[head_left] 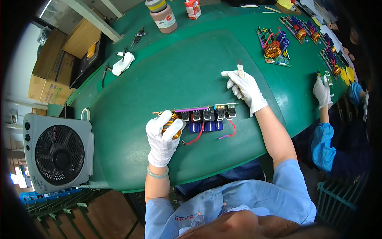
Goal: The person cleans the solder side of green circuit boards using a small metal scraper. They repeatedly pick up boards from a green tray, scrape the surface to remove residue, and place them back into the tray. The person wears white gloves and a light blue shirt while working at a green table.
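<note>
My gloved left hand (pixel 162 135) is closed around the copper-wound coil (pixel 173 124) at the left end of a circuit board (pixel 207 113). The board is tipped on edge. Black components line it, with dark blue capacitors (pixel 205 127) below and red wires (pixel 234 129) hanging down. A purple strip runs along its upper edge. Up and to the right, my gloved right hand (pixel 245 88) grips a short blade (pixel 240 67) with a pale, wrapped-looking handle, pointing away from me. This hand is apart from the board.
A grey fan (pixel 59 155) stands at the left. Far on the green table (pixel 191 59) are a bottle (pixel 163 18), a red carton (pixel 193 9), keys (pixel 138 36) and a white cloth (pixel 123 63). More circuit boards (pixel 274 47) lie right, near a co-worker's gloved hand (pixel 322 92).
</note>
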The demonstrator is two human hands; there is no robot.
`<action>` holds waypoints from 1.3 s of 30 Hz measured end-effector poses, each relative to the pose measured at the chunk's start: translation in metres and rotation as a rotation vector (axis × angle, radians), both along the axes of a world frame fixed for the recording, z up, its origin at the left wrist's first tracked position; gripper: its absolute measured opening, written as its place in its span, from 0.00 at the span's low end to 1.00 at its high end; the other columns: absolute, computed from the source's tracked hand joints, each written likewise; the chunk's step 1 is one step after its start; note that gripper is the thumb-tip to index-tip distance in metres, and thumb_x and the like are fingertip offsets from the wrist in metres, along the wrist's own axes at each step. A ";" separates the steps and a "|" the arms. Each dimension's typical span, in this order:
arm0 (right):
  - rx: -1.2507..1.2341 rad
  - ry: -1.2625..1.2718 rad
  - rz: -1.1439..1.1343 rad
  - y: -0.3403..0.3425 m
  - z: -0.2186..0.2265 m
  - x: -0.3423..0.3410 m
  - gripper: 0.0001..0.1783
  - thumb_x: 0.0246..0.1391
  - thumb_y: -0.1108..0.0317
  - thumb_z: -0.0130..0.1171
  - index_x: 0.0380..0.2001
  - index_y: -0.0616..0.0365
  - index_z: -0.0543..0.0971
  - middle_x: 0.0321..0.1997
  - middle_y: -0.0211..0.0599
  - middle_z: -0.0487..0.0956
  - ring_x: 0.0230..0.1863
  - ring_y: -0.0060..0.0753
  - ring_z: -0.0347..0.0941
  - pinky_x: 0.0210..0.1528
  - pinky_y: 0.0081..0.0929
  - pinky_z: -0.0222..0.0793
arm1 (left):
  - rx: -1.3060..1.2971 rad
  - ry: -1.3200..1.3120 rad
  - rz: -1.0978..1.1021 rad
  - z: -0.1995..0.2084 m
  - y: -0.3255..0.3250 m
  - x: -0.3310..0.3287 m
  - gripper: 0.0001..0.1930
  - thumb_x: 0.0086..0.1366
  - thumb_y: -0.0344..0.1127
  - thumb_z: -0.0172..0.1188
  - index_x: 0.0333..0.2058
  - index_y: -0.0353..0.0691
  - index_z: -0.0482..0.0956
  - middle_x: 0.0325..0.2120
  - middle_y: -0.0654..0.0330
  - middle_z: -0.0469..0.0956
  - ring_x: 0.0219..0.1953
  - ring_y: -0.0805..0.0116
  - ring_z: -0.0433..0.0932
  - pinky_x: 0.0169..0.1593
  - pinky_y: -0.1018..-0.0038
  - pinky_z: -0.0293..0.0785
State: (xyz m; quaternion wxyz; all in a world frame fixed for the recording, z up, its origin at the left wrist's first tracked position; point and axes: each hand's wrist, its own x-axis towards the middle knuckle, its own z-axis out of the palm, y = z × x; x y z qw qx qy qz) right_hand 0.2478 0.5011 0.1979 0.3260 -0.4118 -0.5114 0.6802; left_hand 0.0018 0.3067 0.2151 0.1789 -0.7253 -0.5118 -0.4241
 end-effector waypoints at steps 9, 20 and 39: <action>-0.002 -0.013 0.000 -0.002 0.007 -0.001 0.18 0.62 0.54 0.57 0.46 0.55 0.81 0.27 0.24 0.74 0.19 0.12 0.63 0.18 0.15 0.55 | -0.086 0.025 0.079 0.009 0.018 0.001 0.36 0.40 0.27 0.77 0.51 0.46 0.71 0.52 0.48 0.72 0.49 0.50 0.74 0.53 0.59 0.73; -0.039 -0.040 -0.026 -0.001 0.004 -0.006 0.16 0.58 0.54 0.59 0.41 0.54 0.82 0.26 0.24 0.74 0.17 0.15 0.64 0.17 0.16 0.57 | -0.093 -0.059 0.104 0.019 0.035 0.006 0.34 0.39 0.21 0.72 0.51 0.41 0.74 0.52 0.48 0.74 0.47 0.49 0.76 0.51 0.63 0.73; 0.041 -0.142 -0.056 0.000 -0.003 -0.011 0.16 0.65 0.58 0.54 0.48 0.55 0.80 0.25 0.24 0.75 0.14 0.11 0.59 0.12 0.12 0.49 | -0.911 -0.388 0.214 0.032 -0.011 -0.019 0.32 0.47 0.47 0.74 0.52 0.48 0.78 0.37 0.60 0.80 0.33 0.70 0.76 0.42 0.76 0.75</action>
